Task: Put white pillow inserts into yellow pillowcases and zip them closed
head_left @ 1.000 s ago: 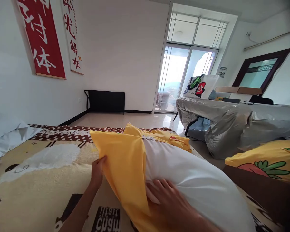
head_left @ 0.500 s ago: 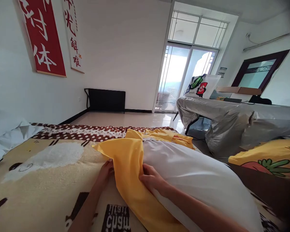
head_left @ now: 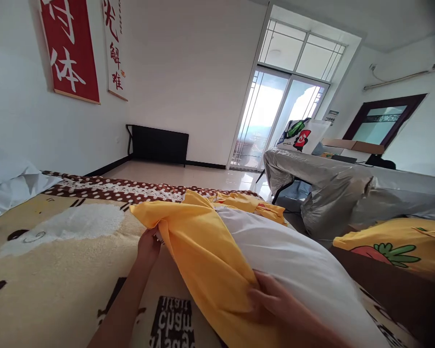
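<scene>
A white pillow (head_left: 297,270) lies on the bed in front of me, partly inside a yellow pillowcase (head_left: 199,251). My left hand (head_left: 148,244) is closed on the left edge of the pillowcase opening. My right hand (head_left: 275,304) pinches the yellow cloth where it meets the white pillow, low in the view. The far end of the pillowcase is bunched up beyond the pillow.
The bed carries a beige cartoon blanket (head_left: 58,270) with a brown dotted border. A second yellow carrot-print pillow (head_left: 395,244) lies at the right, white bedding (head_left: 7,186) at the left. Beyond stand a silver-covered table (head_left: 333,181) and a glass balcony door (head_left: 271,121).
My right hand slid back toward me along the pillow, drawing the yellow pillowcase further over it. My left hand kept its hold on the edge and lifted it slightly.
</scene>
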Available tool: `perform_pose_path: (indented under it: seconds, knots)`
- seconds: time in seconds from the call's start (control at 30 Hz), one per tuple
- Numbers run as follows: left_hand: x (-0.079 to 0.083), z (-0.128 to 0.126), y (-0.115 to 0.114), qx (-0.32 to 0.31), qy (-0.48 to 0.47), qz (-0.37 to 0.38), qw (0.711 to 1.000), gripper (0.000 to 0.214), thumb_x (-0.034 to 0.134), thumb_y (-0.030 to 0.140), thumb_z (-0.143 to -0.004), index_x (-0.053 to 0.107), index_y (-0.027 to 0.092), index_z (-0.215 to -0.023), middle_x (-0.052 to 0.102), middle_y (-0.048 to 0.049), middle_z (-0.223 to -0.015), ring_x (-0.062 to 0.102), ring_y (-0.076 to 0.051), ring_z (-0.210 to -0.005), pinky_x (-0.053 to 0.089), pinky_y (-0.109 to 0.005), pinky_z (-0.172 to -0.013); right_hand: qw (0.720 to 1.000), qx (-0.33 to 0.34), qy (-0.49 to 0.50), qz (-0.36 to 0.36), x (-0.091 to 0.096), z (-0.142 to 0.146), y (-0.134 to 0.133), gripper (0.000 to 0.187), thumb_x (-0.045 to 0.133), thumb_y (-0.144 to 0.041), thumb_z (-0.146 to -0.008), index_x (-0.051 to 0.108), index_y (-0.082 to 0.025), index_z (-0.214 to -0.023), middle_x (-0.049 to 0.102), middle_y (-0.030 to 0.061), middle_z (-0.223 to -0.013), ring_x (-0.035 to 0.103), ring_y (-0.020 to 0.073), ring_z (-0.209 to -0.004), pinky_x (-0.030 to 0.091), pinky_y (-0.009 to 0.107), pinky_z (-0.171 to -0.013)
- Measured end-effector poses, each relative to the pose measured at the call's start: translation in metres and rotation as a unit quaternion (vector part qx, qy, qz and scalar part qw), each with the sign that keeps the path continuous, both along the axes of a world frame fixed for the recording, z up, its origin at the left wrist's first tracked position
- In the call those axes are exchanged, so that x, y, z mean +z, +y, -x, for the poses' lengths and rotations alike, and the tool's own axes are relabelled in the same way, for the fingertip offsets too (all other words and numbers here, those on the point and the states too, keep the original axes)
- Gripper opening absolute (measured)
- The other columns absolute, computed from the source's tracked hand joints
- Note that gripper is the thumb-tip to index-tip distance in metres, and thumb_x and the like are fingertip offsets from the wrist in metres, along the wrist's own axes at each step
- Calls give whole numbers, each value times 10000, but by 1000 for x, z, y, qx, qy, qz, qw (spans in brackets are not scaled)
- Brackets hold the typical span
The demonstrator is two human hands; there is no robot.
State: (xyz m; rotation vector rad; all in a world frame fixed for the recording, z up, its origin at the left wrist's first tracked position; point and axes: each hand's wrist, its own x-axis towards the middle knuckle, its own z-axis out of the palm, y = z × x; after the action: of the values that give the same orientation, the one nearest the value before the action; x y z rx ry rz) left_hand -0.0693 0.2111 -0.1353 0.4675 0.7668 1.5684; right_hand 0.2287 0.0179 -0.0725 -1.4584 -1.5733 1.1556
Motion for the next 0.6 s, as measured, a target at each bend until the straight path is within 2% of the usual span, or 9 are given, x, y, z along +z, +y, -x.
perform_pose_path:
  seconds: [0.07,0.13,0.2,0.27,0.37,0.43,0.5,0.6]
  knots:
    - [-2,4,5,17,-12,31,999,177,646,161,-638,609,141,-810,607,-2,-762,532,-98,-651,416,-198,-568,995,1,85,48,15,-17,-8,408,610,-434,-795,664,-194,-1120,683,82,-1035,620,270,-999,477,382,-898]
    - [-6,9,8,30,-16,56,998,150,594,109,-667,596,135,-814,597,2,-751,527,-92,-645,427,-201,-578,988,-18,127,80,26,-28,-13,417,606,-443,-805,649,-191,-1134,670,91,-1073,615,262,-1024,470,378,-913]
    - [-8,14,7,27,-12,53,998,170,605,128,-673,606,136,-843,616,-5,-796,544,-101,-676,442,-212,-591,990,-23,103,89,35,-32,-10,397,625,-446,-793,654,-199,-1102,661,87,-1101,608,258,-1035,476,361,-896]
    - [-8,20,3,11,0,33,999,224,661,177,-623,627,141,-841,640,-16,-832,563,-124,-707,450,-225,-592,997,-16,23,71,45,-30,2,375,616,-477,-790,662,-194,-1032,676,82,-1044,615,253,-996,488,345,-844]
    - [-7,23,-4,-7,20,11,1000,235,687,217,-517,632,136,-731,630,-9,-736,544,-140,-655,432,-234,-558,987,-17,-155,-23,65,-15,33,360,561,-480,-803,631,-186,-998,686,68,-893,627,226,-826,488,341,-730]
    - [-6,21,-7,-11,30,-4,999,206,669,235,-489,615,135,-660,604,0,-665,515,-132,-612,408,-230,-534,956,-34,-261,-128,78,6,56,307,529,-404,-815,608,-196,-1025,680,61,-920,615,202,-780,472,337,-709]
    - [-5,15,-9,-15,37,-23,999,200,667,244,-482,611,137,-641,590,7,-644,498,-125,-600,387,-223,-525,920,-20,-320,-224,85,36,77,237,498,-308,-825,616,-202,-1001,676,57,-968,610,185,-811,454,318,-727]
    - [-2,5,-13,-24,36,-54,998,190,676,243,-497,619,145,-649,584,11,-653,501,-121,-628,397,-218,-562,894,65,-350,-273,81,88,100,180,466,-236,-852,642,-195,-860,689,38,-880,611,153,-779,423,270,-705]
